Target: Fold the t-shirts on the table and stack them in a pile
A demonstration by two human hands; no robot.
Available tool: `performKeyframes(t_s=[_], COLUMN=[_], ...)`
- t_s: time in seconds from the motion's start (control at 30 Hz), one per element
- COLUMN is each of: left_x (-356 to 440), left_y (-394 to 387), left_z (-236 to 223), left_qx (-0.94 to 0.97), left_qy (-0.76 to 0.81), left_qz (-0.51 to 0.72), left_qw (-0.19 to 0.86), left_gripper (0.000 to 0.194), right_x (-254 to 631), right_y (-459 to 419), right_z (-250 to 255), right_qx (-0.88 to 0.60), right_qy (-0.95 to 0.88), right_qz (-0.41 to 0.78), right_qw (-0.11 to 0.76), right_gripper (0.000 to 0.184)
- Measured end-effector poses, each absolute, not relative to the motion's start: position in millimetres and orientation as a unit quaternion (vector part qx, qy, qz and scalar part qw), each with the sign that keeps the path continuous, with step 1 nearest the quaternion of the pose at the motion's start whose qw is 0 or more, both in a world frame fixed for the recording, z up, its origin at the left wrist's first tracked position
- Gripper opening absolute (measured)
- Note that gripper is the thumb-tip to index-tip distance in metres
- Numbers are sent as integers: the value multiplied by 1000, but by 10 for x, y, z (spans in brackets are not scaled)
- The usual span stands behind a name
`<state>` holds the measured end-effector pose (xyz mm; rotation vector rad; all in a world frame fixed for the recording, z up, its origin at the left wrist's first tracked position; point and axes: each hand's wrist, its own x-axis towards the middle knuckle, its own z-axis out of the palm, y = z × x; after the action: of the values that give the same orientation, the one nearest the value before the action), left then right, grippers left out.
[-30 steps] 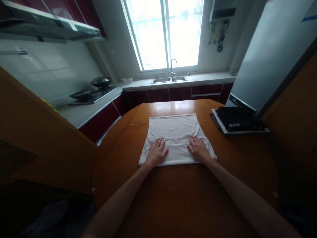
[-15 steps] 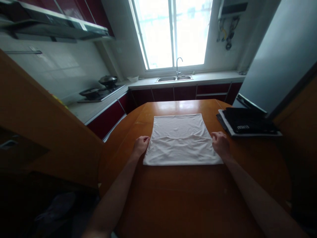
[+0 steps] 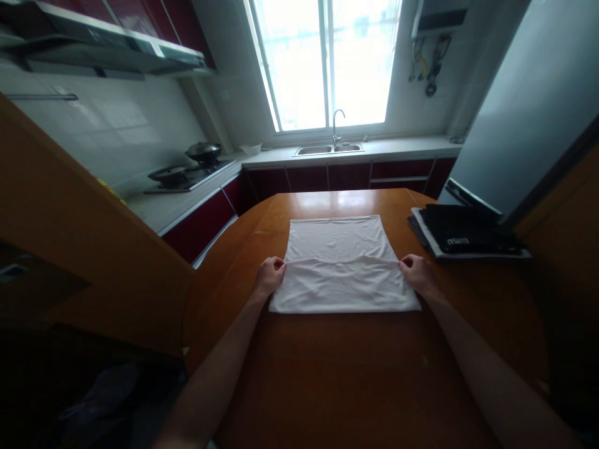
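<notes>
A white garment (image 3: 345,285), probably a T-shirt, lies on the wooden table (image 3: 337,374), its near part folded over so that an edge crosses its middle. My left hand (image 3: 270,275) pinches the left end of that folded edge between thumb and fingers. At the right end of the same edge, my right hand (image 3: 416,273) is closed in a similar pinch on the cloth. The far part of the garment lies flat, while the near fold shows soft wrinkles.
Folded dark clothes (image 3: 468,229) with a pale layer are stacked at the table's right. Beyond the table is a counter with a sink (image 3: 314,150) and a stove (image 3: 187,181) with pans. A fridge (image 3: 519,106) stands at the right.
Both hands have closed in slightly on the ends of the folded edge. That edge now looks straighter and more taut between them.
</notes>
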<state>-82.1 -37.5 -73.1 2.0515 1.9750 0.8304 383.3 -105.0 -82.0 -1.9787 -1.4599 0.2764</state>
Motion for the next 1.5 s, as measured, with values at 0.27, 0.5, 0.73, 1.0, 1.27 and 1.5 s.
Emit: performKeyframes(t_s=[0.27,0.5,0.73,1.0,1.27,1.5], left_x=[-765,-215,-1,-6,49,-516], left_y=[-463,-791,-957,-957,-984,-574], left_z=[-643,-602,-765,-709,-693,-563], left_qx=[703,814,833,831,831,767], left_qy=[653,522,548,551,547,612], left_qz=[281,254,70,80,95,187], left_qw=[35,11,25,9,25,44], left_gripper=[19,39,57,60,55,35], right_x=[3795,3405,3076,3070,2978,3463], right_y=[-1078,-1126,-1194,-1218,-1261,-1096], right_z=[-790,-765,-917,-812,-815,-696], right_qx=[-769,-681,-682,-674,-665,-739], right_qy=[-567,-662,-722,-721,-730,-641], right_qz=[56,-20,39,5,29,-3], right_qw=[289,313,107,161,155,208], right_gripper=[21,43,61,57,54,34])
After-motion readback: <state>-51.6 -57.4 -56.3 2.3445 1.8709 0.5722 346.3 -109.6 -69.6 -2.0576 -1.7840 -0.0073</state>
